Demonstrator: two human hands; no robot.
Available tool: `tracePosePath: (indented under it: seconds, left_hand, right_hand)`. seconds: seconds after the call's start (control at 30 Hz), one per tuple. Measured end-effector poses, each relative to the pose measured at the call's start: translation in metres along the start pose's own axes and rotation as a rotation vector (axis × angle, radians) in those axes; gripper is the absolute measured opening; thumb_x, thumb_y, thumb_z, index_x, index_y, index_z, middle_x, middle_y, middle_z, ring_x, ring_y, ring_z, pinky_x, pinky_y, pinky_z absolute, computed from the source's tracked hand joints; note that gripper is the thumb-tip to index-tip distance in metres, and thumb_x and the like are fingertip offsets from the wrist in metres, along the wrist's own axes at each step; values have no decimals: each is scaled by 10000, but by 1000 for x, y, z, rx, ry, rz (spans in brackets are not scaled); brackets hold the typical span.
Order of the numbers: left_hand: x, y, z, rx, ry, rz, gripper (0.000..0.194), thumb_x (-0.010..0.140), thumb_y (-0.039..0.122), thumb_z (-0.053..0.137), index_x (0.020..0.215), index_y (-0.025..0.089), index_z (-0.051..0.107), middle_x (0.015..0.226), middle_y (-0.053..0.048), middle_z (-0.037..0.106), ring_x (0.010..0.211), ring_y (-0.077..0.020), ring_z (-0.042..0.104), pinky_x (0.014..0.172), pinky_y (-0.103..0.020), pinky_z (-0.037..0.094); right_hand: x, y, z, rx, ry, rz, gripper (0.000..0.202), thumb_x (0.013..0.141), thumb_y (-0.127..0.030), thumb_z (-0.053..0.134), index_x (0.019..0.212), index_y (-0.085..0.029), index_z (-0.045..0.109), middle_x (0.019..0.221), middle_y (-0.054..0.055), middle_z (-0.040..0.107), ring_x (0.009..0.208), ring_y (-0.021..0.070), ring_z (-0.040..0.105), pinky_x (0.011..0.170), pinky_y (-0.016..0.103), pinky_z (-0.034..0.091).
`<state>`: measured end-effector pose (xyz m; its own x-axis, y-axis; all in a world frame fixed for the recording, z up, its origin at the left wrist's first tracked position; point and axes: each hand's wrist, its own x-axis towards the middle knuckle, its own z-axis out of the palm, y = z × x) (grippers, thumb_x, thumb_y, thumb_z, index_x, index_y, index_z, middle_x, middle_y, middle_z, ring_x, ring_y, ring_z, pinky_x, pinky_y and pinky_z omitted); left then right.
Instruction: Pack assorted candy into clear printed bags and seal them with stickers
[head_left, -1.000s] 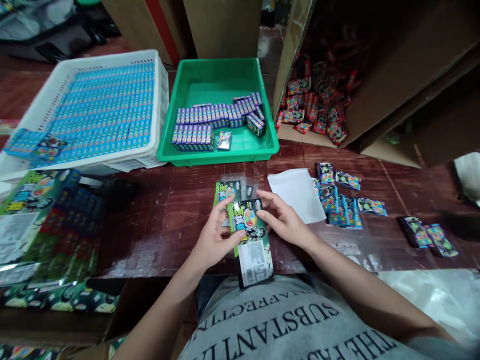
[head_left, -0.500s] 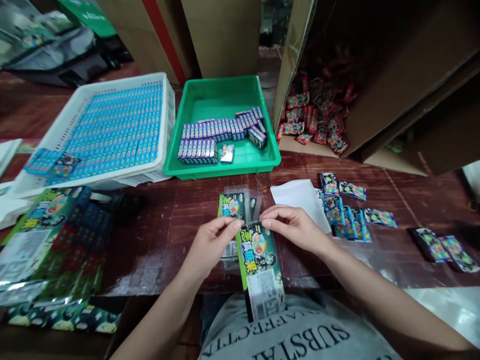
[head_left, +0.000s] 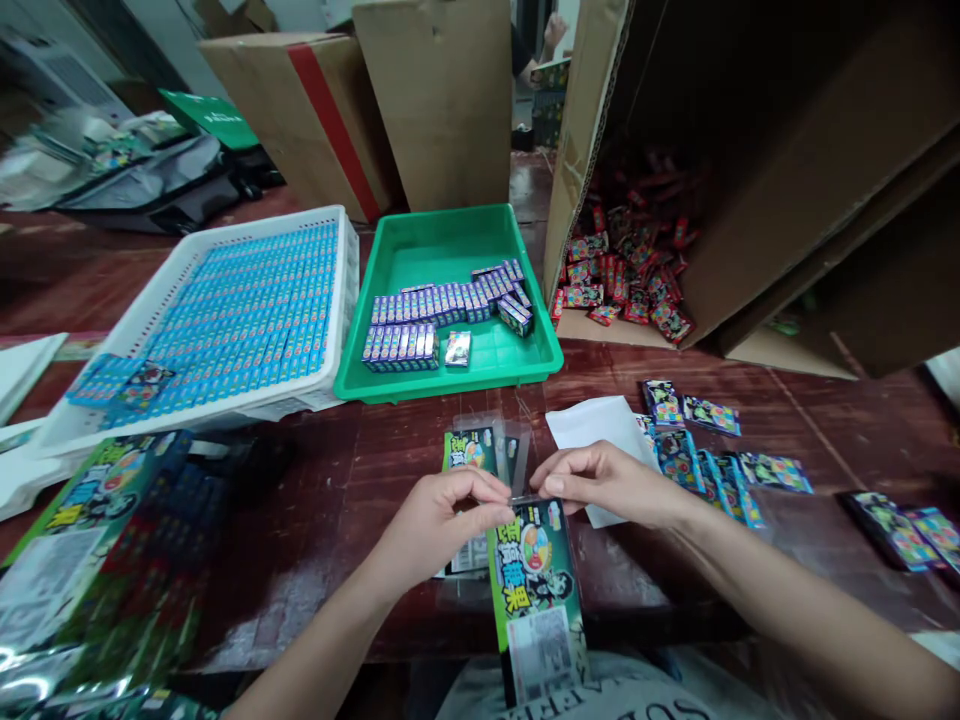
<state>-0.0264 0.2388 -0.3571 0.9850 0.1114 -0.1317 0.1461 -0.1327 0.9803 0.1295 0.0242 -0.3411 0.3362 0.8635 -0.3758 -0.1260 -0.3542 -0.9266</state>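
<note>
A green and black printed candy bag (head_left: 536, 590) hangs over the table's front edge, its clear top edge pinched between both hands. My left hand (head_left: 457, 515) has thumb and forefinger closed on the left part of that edge. At the right part, my right hand (head_left: 592, 480) grips it the same way. Behind them, more printed bags (head_left: 466, 450) lie flat on the table, partly covered by my left hand. A white paper sheet (head_left: 592, 425) lies partly beneath my right hand. Small blue candy packets (head_left: 679, 462) lie to its right.
A green tray (head_left: 450, 390) holds small purple boxes (head_left: 427, 305). Left of it stands a white basket (head_left: 349, 290) of blue packets. A large carton (head_left: 592, 130) contains red packets (head_left: 637, 270). Filled bags (head_left: 82, 530) lie at left. A person's hand (head_left: 553, 35) shows far behind.
The view has tilted up, so the table sits lower and more background shows. Both hands still pinch the bag's top edge, with only slight finger movement.
</note>
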Motion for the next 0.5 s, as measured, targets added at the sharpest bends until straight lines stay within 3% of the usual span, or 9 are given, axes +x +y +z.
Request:
tracePosePath:
  seconds: [0.13,0.2,0.27,0.33,0.43,0.5]
  left_hand:
    - [8,7,-9,203,-148,111,213,961,332,622,1115,309,767,910,-45,694,863,-198,656,804,-371,538]
    - [16,9,-11,234,-191,155,198,957,333,630,1075,306,787,942,-54,681,893,-199,654,839,-374,534]
    - [23,8,-12,186,-160,136,114,905,338,710,898,271,802,960,-55,698,907,-201,672,853,-364,538]
    - [29,2,-14,151,-109,86,125,867,333,754,782,243,772,930,-48,727,883,-203,690,834,-348,547]
    - [31,-13,-23,199,-85,31,101,898,320,704,918,263,784,892,-38,745,844,-202,702,798,-332,556]
    - [28,-25,-33,263,-88,31,171,925,345,655,1008,288,793,954,-53,751,901,-215,712,829,-335,562]
  right_hand:
    - [30,-31,-18,-388,-183,-328,210,972,-377,638,948,-229,784,1184,52,731,1115,187,680,983,379,541]
    - [71,-52,-29,-644,-128,-511,200,993,-286,607,1121,-229,750,1266,62,706,1224,195,632,1062,402,499]
    - [127,-71,-39,-998,-11,-620,316,975,-152,583,1275,-178,681,1370,108,655,1303,228,569,1128,440,440]
    - [186,-83,-43,-1388,-59,-545,457,908,9,532,1321,-148,648,1453,134,598,1303,257,555,1104,442,451]
    - [253,-89,-41,-1523,-159,-450,501,771,97,588,1194,-142,709,1306,126,698,1156,280,630,958,404,531]
    - [274,-89,-39,-1530,-164,-403,487,791,58,607,1208,-176,697,1277,98,709,1144,281,631,932,403,534]
